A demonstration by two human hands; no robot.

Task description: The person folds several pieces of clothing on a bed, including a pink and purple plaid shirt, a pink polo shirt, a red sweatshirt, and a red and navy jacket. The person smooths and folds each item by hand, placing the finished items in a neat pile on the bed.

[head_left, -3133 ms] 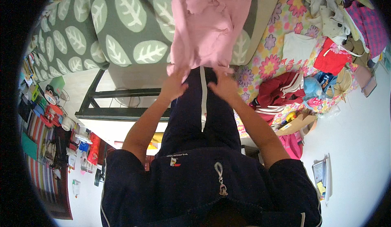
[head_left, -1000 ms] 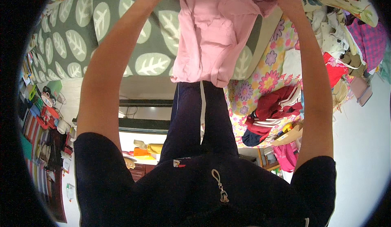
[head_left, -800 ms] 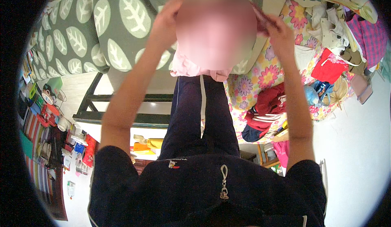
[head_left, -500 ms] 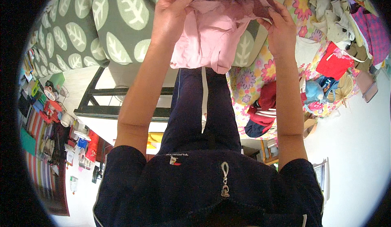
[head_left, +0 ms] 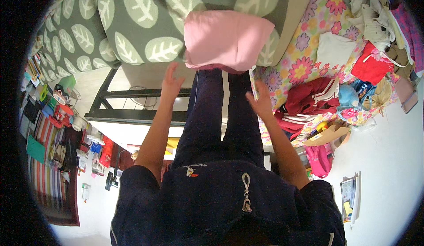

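Leaf-patterned blanket (head_left: 140,5) bears pink garment (head_left: 227,38)

Folded at the blanket's near edge, it lies beyond the left hand (head_left: 170,87) and right hand (head_left: 262,101), both empty and loosely spread; a nudge nearward could slide it off.

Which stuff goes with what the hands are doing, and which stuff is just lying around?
Goes with the hands:
- pink cloth, nearest to them
- left hand and right hand, both open and off the cloth
- leaf-patterned blanket under the cloth

Just lying around:
- maroon-and-white clothing
- red cloth
- white cloth
- bright pink bag
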